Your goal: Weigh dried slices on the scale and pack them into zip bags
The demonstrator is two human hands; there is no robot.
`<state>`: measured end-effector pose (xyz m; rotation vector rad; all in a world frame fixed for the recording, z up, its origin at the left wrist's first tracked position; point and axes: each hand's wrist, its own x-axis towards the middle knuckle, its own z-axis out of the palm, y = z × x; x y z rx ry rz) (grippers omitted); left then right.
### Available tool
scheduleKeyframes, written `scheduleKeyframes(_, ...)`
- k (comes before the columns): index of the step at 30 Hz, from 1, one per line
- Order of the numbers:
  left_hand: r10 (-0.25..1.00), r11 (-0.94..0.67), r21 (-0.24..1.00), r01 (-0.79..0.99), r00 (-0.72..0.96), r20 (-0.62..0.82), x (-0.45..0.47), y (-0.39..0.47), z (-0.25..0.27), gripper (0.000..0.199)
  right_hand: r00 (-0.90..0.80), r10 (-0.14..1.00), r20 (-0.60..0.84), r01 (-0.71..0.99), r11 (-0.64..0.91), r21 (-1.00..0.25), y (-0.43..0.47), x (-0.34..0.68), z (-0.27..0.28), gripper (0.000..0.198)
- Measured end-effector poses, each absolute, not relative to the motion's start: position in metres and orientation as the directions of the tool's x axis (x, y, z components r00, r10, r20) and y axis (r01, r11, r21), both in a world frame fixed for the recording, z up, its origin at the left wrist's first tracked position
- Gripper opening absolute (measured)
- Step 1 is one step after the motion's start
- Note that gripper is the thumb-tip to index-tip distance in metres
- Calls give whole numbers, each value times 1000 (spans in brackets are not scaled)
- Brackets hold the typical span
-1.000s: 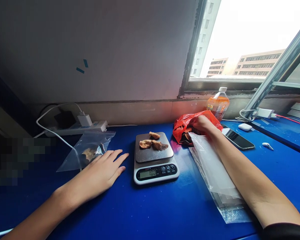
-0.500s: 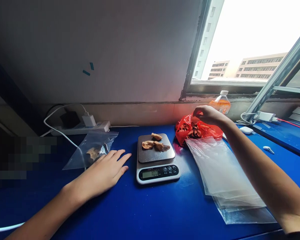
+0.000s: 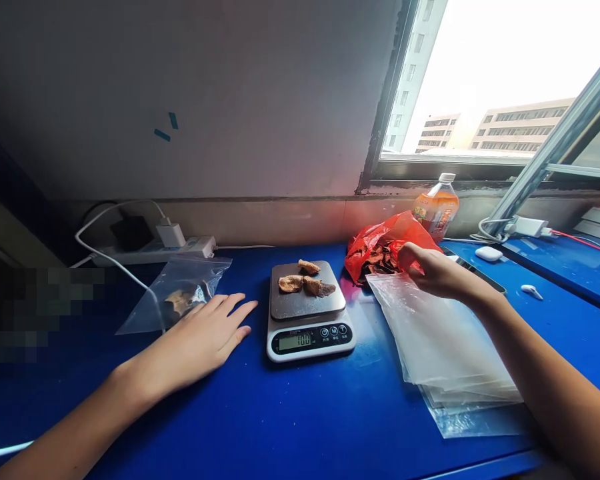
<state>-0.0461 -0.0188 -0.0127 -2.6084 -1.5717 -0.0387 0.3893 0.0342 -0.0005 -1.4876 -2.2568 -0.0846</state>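
Observation:
My left hand (image 3: 205,333) lies flat on the blue table with its fingers spread, beside a clear zip bag (image 3: 153,293) that has a dried brown piece inside. Three dried brown slices (image 3: 307,281) rest on the steel plate of a kitchen scale (image 3: 310,337), whose display seems to read 10.0. Over the near right side of a red plastic bag (image 3: 387,233), my right hand (image 3: 427,270) is closed, its fingertips curled. What it grips, if anything, is hidden. Many dried slices (image 3: 380,259) fill the red bag. Below that hand lies a stack of clear plastic bags (image 3: 445,340).
A bottle of orange drink (image 3: 439,208) stands behind the red bag. To the right are a phone (image 3: 473,267), a white earbud case (image 3: 489,253) and one earbud (image 3: 531,291). A power strip (image 3: 155,253) with a white cable runs along the wall at left.
My right hand has come down and toward me from the top of the red bag to its near right side. The bag's plastic has changed shape. My left hand stays on the table.

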Motion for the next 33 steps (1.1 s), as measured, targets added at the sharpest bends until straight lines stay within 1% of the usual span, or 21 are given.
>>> scheduleKeyframes(3, 878, -464, -75, 882, 470, 90, -49, -16, -18, 50, -387, 894, 226, 867, 436, -241, 25, 387, 9, 17)
scheduleKeyframes(5, 883, -457, -74, 886, 463, 82, -50, -16, -19, 51, -401, 899, 176, 870, 434, -235, 18, 383, 14, 16)
scheduleKeyframes(7, 886, -452, -74, 889, 457, 73, -49, -16, -18, 50, -426, 889, 167, 870, 453, -195, 13, 380, 15, 18)
scheduleKeyframes(10, 890, -450, -73, 890, 454, 53, -47, -19, -15, 50, -467, 865, 186, 868, 488, -89, 15, 376, 11, 17)
scheduleKeyframes(13, 896, -440, -62, 896, 443, 42, -45, -20, -12, 50, -476, 858, 193, 874, 485, -1, 22, 376, 2, 16)
scheduleKeyframes(15, 901, -430, -52, 901, 432, 33, -46, -20, -12, 50, -485, 846, 222, 872, 486, 53, 26, 376, -1, 19)
scheduleKeyframes(17, 903, -429, -38, 903, 429, 13, -46, -20, -10, 51, -518, 803, 295, 852, 513, 100, 25, 374, 2, 24)
scheduleKeyframes(19, 892, -451, -13, 892, 451, 15, -46, -20, -4, 49, -551, 720, 423, 824, 550, 137, 17, 368, 11, 28)
scheduleKeyframes(20, 880, -474, 6, 881, 473, 48, -46, -21, 0, 47, -561, 663, 496, 807, 571, 148, 11, 362, 17, 28)
scheduleKeyframes(21, 858, -507, 29, 861, 502, 110, -44, -22, 5, 45, -563, 602, 566, 789, 595, 153, 4, 355, 22, 27)
scheduleKeyframes(23, 772, -602, 67, 796, 558, 302, -39, -28, 15, 38, -556, 481, 678, 735, 666, 130, -13, 336, 30, 22)
scheduleKeyframes(24, 702, -661, 73, 747, 581, 412, -35, -33, 19, 34, -551, 440, 709, 695, 712, 97, -22, 325, 31, 21)
scheduleKeyframes(25, 620, -721, 67, 689, 600, 505, -30, -38, 23, 31, -549, 420, 723, 647, 761, 50, -31, 313, 30, 22)
scheduleKeyframes(27, 460, -826, 46, 562, 624, 632, -17, -50, 24, 31, -570, 427, 702, 535, 842, -77, -48, 289, 23, 23)
scheduleKeyframes(28, 403, -864, 45, 501, 636, 658, -9, -56, 23, 32, -587, 426, 688, 470, 872, -139, -55, 278, 18, 23)
scheduleKeyframes(30, 349, -912, 86, 402, 645, 680, 5, -67, 15, 32, -619, 426, 660, 361, 901, -243, -66, 259, 8, 21)
scheduleKeyframes(33, 284, -958, 178, 224, 671, 685, 22, -77, 0, 23, -625, 448, 639, 271, 893, -360, -75, 243, -6, 15)
